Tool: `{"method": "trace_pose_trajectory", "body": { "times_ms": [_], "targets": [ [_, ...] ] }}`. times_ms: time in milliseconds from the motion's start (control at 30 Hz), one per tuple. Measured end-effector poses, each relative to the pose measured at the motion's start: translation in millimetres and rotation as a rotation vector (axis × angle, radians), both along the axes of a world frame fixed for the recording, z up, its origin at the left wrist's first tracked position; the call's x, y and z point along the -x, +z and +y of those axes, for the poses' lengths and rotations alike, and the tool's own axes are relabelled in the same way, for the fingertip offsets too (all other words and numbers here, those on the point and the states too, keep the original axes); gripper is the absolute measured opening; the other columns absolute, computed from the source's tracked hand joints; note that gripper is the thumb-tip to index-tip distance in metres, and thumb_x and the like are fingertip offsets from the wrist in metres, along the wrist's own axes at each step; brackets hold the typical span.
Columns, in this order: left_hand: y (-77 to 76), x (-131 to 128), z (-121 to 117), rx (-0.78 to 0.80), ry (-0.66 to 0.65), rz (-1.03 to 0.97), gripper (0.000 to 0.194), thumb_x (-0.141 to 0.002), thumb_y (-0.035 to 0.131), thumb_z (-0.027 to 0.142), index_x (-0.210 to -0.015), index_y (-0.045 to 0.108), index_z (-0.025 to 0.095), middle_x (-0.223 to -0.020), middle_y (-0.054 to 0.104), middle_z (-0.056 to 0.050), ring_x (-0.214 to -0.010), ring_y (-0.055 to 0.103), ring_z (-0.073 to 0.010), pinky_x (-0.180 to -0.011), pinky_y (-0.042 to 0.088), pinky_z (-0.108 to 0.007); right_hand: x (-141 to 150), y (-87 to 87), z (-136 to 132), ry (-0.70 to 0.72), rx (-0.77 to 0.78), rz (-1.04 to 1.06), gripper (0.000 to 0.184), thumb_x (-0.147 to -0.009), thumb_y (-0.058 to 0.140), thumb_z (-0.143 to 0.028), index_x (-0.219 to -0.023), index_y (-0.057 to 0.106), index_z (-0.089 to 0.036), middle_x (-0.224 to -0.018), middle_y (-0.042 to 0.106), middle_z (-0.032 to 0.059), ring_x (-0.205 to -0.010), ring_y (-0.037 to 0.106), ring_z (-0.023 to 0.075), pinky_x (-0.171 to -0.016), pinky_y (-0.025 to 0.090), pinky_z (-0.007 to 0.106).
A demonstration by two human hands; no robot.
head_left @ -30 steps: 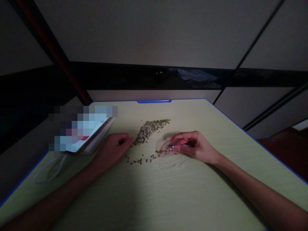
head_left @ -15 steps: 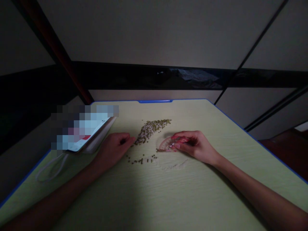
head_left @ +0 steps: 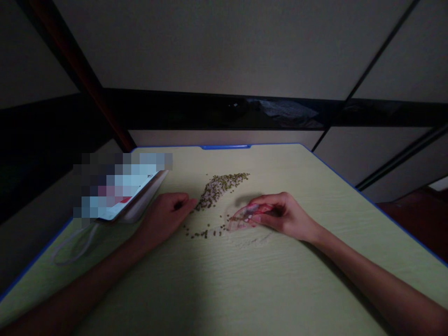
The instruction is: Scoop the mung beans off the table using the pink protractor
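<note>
My right hand (head_left: 285,215) pinches a clear half-round plastic protractor (head_left: 240,221) with pink-red markings, tilted over the table. Part of the protractor is hidden by my fingers. My left hand (head_left: 171,212) rests on the tabletop as a loose fist, and nothing shows in it. Just beyond its knuckles lies a slanting heap of small green beans (head_left: 224,184) mixed with whitish grains. Several loose beans (head_left: 206,233) form a scattered row between the hands. Below the protractor there is a faint streak of whitish grains (head_left: 254,241).
At the left, a lit tablet or phone (head_left: 117,205), partly blurred out, leans on a pale stand or case with a white strap loop (head_left: 75,256). The pale green-yellow table (head_left: 224,289) has a blue edge. Cabinet panels (head_left: 224,51) rise behind it.
The protractor has tipped and swung slightly toward me in my right hand, its straight edge no longer level. A few beans now lie near its left tip. My left hand stays put.
</note>
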State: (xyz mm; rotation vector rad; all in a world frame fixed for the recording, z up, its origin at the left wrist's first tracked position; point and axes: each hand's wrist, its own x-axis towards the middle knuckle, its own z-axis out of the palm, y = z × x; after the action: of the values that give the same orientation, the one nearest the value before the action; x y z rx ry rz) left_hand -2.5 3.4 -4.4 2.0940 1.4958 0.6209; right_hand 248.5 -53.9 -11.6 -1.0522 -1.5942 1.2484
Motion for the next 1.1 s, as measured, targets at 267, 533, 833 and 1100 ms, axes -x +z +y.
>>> {"method": "trace_pose_trajectory", "body": {
  "times_ms": [267, 533, 833, 1100],
  "targets": [
    [1.1, 0.0, -0.5, 0.005, 0.010, 0.008, 0.037, -0.073, 0.041, 0.044, -0.047, 0.032, 0.020, -0.047, 0.029, 0.006, -0.048, 0.033, -0.0107, -0.049, 0.024, -0.025, 1.0, 0.3, -0.7, 0.000, -0.022, -0.041, 0.020, -0.069, 0.065, -0.016, -0.087, 0.067, -0.009, -0.071, 0.070, 0.0073, -0.060, 0.063, 0.0123, -0.055, 0.048, 0.023],
    [2.2, -1.1, -0.8, -0.003, 0.018, 0.014, 0.037, -0.072, 0.041, 0.044, -0.046, 0.031, 0.021, -0.046, 0.030, 0.006, -0.048, 0.033, -0.0108, -0.048, 0.024, -0.025, -3.8, -1.2, 1.0, -0.043, -0.042, -0.091, 0.021, -0.069, 0.066, -0.019, -0.088, 0.067, -0.009, -0.071, 0.070, 0.0072, -0.060, 0.062, 0.0129, -0.055, 0.047, 0.024],
    [1.5, -1.4, -1.2, 0.003, 0.015, 0.012, 0.036, -0.071, 0.040, 0.045, -0.046, 0.031, 0.021, -0.047, 0.030, 0.006, -0.048, 0.033, -0.0111, -0.049, 0.024, -0.026, 0.4, -2.3, -0.7, -0.006, -0.041, -0.056, 0.020, -0.070, 0.066, -0.018, -0.087, 0.067, -0.010, -0.072, 0.071, 0.0075, -0.062, 0.064, 0.0139, -0.059, 0.049, 0.025],
    [1.5, -1.1, -0.3, 0.003, 0.015, 0.023, 0.037, -0.072, 0.041, 0.045, -0.046, 0.030, 0.021, -0.047, 0.029, 0.006, -0.048, 0.033, -0.0111, -0.049, 0.024, -0.026, -6.3, -6.1, 1.8, -0.052, -0.069, -0.151, 0.022, -0.073, 0.063, -0.021, -0.091, 0.067, -0.009, -0.073, 0.070, 0.0076, -0.062, 0.063, 0.0154, -0.059, 0.050, 0.028]
  ]
}}
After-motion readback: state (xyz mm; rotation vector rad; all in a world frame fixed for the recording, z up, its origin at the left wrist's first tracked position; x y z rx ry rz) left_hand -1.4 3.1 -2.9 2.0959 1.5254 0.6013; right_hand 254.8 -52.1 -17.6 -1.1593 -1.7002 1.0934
